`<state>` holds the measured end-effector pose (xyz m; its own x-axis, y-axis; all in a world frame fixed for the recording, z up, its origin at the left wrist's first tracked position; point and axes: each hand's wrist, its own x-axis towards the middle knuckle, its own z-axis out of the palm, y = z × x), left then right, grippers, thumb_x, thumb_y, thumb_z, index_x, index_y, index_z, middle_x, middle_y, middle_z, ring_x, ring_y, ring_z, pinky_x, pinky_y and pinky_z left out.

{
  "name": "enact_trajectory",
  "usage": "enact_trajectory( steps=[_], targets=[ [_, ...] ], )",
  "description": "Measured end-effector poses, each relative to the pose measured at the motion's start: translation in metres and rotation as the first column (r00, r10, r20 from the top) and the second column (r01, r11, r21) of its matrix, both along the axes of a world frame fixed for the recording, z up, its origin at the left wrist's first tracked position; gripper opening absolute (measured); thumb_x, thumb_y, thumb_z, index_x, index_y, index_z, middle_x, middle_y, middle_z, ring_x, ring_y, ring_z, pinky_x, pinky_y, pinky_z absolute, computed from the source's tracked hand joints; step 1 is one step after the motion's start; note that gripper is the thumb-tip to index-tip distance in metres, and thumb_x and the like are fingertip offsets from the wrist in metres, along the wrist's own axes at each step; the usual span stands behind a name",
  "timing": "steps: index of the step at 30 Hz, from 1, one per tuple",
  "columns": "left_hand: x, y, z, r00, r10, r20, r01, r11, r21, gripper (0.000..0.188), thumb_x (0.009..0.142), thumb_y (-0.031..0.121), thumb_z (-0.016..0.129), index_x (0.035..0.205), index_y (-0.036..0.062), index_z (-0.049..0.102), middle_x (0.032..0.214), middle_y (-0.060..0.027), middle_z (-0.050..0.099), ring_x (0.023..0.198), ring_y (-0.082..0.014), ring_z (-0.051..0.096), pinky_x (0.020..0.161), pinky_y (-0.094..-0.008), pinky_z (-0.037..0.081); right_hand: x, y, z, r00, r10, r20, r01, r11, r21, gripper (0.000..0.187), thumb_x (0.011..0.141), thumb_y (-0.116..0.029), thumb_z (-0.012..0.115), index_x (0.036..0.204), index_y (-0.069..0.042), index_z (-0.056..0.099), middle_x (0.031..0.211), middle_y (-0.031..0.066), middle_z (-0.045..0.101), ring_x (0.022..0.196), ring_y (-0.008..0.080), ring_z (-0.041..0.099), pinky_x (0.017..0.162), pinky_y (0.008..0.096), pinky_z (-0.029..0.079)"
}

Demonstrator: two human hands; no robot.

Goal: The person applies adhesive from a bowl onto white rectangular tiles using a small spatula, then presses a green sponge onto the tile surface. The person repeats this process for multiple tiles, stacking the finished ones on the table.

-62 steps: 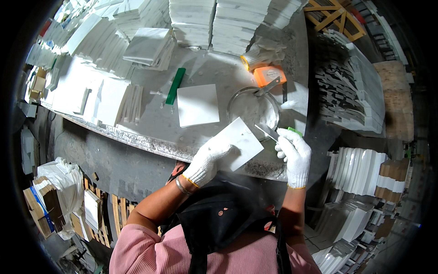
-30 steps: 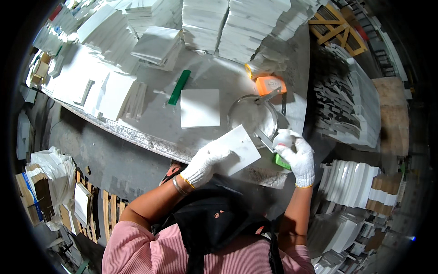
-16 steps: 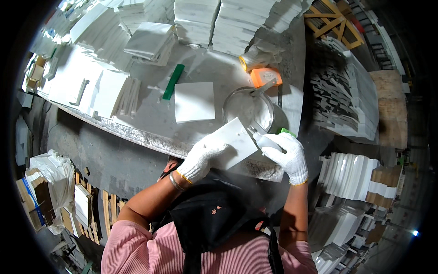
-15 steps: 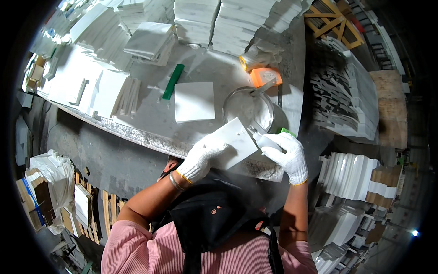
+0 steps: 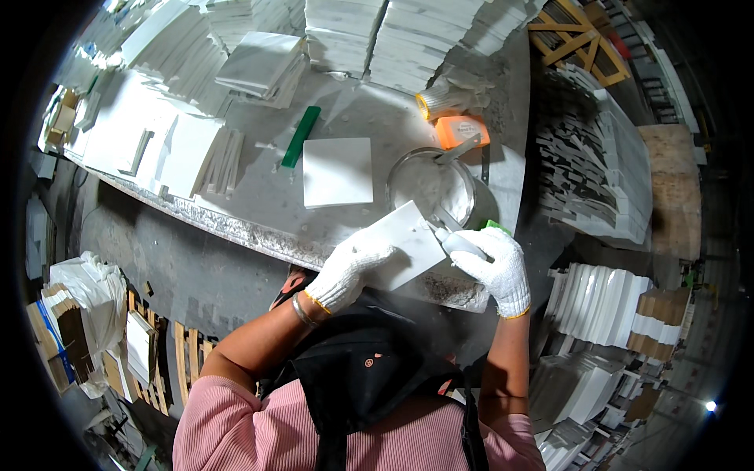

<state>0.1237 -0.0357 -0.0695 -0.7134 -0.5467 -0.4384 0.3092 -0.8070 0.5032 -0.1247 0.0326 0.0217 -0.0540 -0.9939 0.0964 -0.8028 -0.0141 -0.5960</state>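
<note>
Right hand (image 5: pixel 493 267) drawn nearer, gripping perhaps a scraper, left hand (image 5: pixel 349 267) clasping white tile (image 5: pixel 408 239), orange box (image 5: pixel 462 129) behind.

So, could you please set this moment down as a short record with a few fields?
left hand: gloved, holds a white tile by its lower edge
right hand: gloved, grips a green-handled scraper against the tile
bowl: round metal, white paste inside, behind the tile
bench: dusty grey, bears a loose square tile and a green strip
</note>
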Motion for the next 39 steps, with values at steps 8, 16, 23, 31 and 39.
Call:
enact_trajectory(
  steps=[8,16,23,31,39],
  targets=[
    [0.001,-0.001,-0.002,1.000,-0.023,-0.014,0.023,1.000,-0.004,0.056,0.087,0.017,0.072,0.137,0.0013,0.050,0.118,-0.0079,0.065,0.106,-0.0189,0.063,0.093,-0.0365,0.051,0.003,-0.001,0.002,1.000,-0.017,0.011,0.017,1.000,-0.011,0.030,0.071,-0.024,0.080,0.094,-0.005,0.075,0.074,0.0105,0.065,0.068,0.0278,0.062,0.064,0.0378,0.049],
    [-0.001,0.000,-0.003,1.000,0.010,-0.016,-0.010,1.000,-0.008,0.055,0.087,0.017,0.072,0.135,0.0003,0.051,0.116,-0.0084,0.066,0.103,-0.0191,0.064,0.092,-0.0357,0.051,0.005,0.000,0.005,0.999,-0.036,0.032,0.035,0.998,0.045,0.030,0.071,-0.017,0.081,0.096,-0.002,0.074,0.081,0.0135,0.069,0.073,0.0274,0.062,0.070,0.0359,0.049],
    [-0.002,0.001,-0.004,1.000,0.021,-0.009,-0.021,1.000,-0.013,0.054,0.087,0.017,0.072,0.135,0.0002,0.051,0.115,-0.0082,0.066,0.103,-0.0188,0.064,0.092,-0.0351,0.051,0.003,0.000,0.000,0.999,-0.041,0.030,0.040,0.999,0.006,0.029,0.071,-0.020,0.080,0.096,-0.006,0.075,0.078,0.0114,0.067,0.070,0.0277,0.064,0.065,0.0365,0.050],
    [0.001,0.002,-0.008,1.000,0.027,-0.006,-0.027,1.000,-0.016,0.052,0.088,0.016,0.072,0.133,0.0005,0.052,0.113,-0.0083,0.067,0.103,-0.0190,0.064,0.089,-0.0357,0.053,-0.002,0.006,0.000,0.919,-0.241,0.312,0.216,0.970,0.114,0.028,0.074,-0.012,0.079,0.100,-0.002,0.074,0.083,0.0091,0.067,0.074,0.0183,0.065,0.068,0.0302,0.051],
    [-0.002,-0.001,0.000,1.000,-0.019,0.015,0.018,1.000,0.012,0.051,0.089,0.014,0.069,0.134,-0.0009,0.051,0.116,-0.0101,0.066,0.103,-0.0210,0.065,0.091,-0.0377,0.053,-0.059,-0.001,-0.038,0.572,-0.401,0.716,0.557,0.830,0.021,0.029,0.087,-0.005,0.073,0.113,0.000,0.064,0.103,0.0063,0.067,0.094,0.0131,0.063,0.084,0.0278,0.052]
  ],
)
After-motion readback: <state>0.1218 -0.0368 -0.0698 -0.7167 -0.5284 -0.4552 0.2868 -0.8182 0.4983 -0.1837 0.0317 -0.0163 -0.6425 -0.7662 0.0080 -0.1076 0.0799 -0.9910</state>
